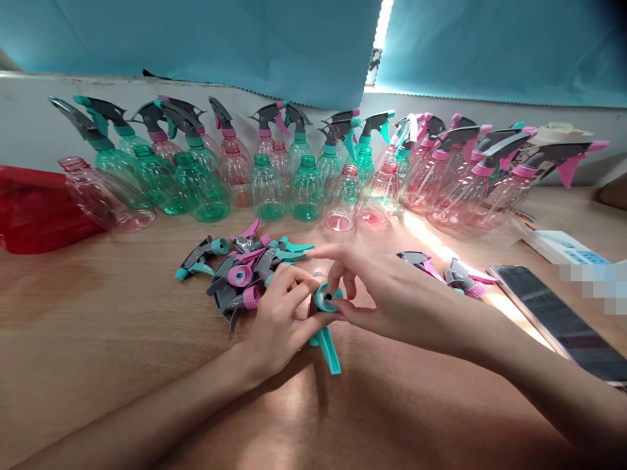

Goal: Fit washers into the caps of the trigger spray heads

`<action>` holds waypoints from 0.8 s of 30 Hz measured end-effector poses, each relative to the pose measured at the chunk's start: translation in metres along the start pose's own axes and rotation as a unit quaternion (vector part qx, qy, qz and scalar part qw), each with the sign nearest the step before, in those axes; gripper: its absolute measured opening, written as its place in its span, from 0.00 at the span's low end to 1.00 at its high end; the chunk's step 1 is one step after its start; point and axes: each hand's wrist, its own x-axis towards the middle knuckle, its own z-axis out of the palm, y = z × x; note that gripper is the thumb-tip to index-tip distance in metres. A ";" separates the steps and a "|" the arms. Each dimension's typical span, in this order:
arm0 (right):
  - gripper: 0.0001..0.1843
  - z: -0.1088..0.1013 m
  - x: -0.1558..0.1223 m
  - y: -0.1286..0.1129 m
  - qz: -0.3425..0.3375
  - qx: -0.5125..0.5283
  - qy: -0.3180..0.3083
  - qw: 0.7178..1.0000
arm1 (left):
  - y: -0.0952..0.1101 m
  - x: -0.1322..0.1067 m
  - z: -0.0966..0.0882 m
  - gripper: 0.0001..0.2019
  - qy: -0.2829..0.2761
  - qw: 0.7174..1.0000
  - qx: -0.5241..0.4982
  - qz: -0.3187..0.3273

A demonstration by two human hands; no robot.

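My left hand is closed around a spray trigger head with a teal collar and teal lever, held just above the table. The collar's open end faces up toward me. At that opening, the thumb and bent fingers of my right hand pinch together; whether something small sits between them I cannot make out. Its index finger stretches out to the left. Left of my hands lies a pile of loose spray heads, grey with pink or teal parts. A pair of similar spray heads lies beyond my right wrist.
Along the wall stand green bottles and pink bottles, some open, others fitted with spray heads. A red bag is at the far left. At the right are a phone and a white power strip.
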 end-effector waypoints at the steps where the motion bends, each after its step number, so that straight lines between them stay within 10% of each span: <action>1: 0.29 0.001 0.000 0.000 0.000 0.000 0.007 1.000 | 0.000 0.000 0.000 0.07 0.002 1.000 0.001 0.004; 24: 0.08 -0.004 -0.007 -0.015 -0.042 -0.084 0.022 0.995 | -0.005 -0.003 0.003 0.10 -0.014 0.996 -0.030 -0.087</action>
